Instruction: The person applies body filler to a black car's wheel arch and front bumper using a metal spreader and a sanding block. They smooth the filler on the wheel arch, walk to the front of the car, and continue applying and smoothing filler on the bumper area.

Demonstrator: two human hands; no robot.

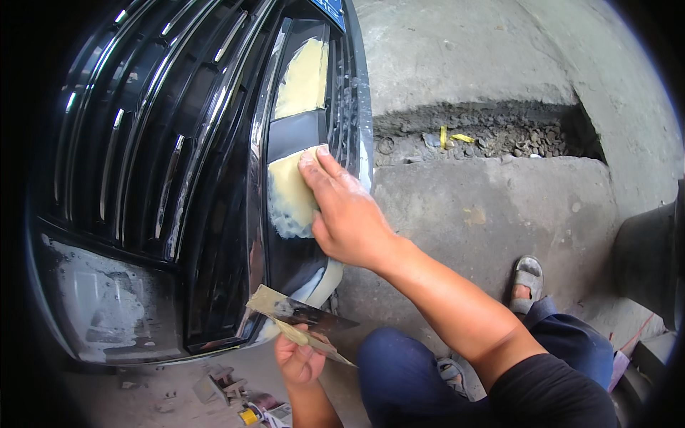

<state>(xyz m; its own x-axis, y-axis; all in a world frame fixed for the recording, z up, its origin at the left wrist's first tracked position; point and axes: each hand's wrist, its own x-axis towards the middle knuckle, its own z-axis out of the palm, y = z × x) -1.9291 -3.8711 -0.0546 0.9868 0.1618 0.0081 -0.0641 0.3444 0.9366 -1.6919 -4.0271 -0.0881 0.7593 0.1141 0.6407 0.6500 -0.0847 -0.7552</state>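
Observation:
A black car bumper carries a pale yellow patch of body filler with a smeared whitish lower edge. My right hand reaches across to this patch; its outstretched fingers rest along the right edge, and whatever lies beneath the palm is hidden. A second filler patch sits farther up the bumper. Lower down, my left hand pinches two thin flat putty spreaders. The upper spreader is a metal-looking blade with filler on its end; the other spreader is coated in yellowish filler.
Left of the patches runs a dark grille with chrome strips, above a sanded grey panel. A rubble-filled pit cuts into the concrete floor. A dark bin-like container stands at right. Tools and a yellow-capped item lie below the bumper.

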